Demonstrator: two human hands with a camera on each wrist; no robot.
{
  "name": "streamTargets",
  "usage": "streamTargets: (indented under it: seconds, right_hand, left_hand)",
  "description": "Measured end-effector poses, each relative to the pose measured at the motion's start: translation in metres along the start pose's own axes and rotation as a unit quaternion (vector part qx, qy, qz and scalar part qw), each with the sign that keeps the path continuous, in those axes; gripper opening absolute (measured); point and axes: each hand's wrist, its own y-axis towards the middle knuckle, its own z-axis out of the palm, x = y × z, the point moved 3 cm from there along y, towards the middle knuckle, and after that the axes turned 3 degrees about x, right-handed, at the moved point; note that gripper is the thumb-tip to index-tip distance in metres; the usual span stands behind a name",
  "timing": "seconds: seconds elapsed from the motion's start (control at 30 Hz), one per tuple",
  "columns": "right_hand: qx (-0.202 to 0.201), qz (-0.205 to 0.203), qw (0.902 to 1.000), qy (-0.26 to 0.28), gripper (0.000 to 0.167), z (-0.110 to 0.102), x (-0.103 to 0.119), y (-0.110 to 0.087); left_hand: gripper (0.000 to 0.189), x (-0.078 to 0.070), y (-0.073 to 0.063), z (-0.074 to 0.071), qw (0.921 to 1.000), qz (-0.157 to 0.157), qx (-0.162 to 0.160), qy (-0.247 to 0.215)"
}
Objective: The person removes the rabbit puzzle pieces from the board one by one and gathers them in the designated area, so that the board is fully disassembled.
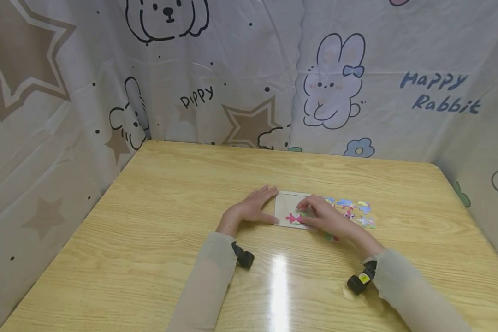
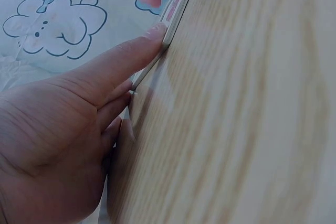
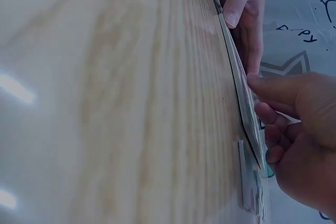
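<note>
A pale rectangular puzzle board (image 1: 285, 203) lies flat on the table. Pink puzzle pieces (image 1: 292, 218) sit in its lower part. My left hand (image 1: 252, 206) rests at the board's left end, its thumb on the near corner and its straight fingers at the far corner. Over the board's right part is my right hand (image 1: 325, 216), its thumb pressing at the pink pieces. Its other fingers bend loosely above the surface, as the right wrist view shows, with nothing between them. This hand hides the board's right end.
Several loose colourful puzzle pieces (image 1: 364, 206) lie to the right of the board, some partly behind my right hand. The wooden table (image 1: 157, 198) reaches back to a printed cloth (image 1: 249, 69). A band of glare falls on the tabletop in front of the board.
</note>
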Motion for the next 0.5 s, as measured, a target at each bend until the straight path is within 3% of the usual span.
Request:
streamTargets:
  seconds: [0.2,0.5]
  right_hand:
    - [0.042,-0.011,0.9990,0.011,0.022,0.0041,0.0031,0.0053]
    - [0.066,-0.030,0.9973,0.001,0.019,0.0068,0.0064,0.0068]
  left_hand:
    - [0.090,0.0001,0.0001,-0.0002,1.0000,0.000,0.002,0.002]
    - [0.091,0.0008,0.0006,-0.0002,0.9999,-0.003,0.005,0.011]
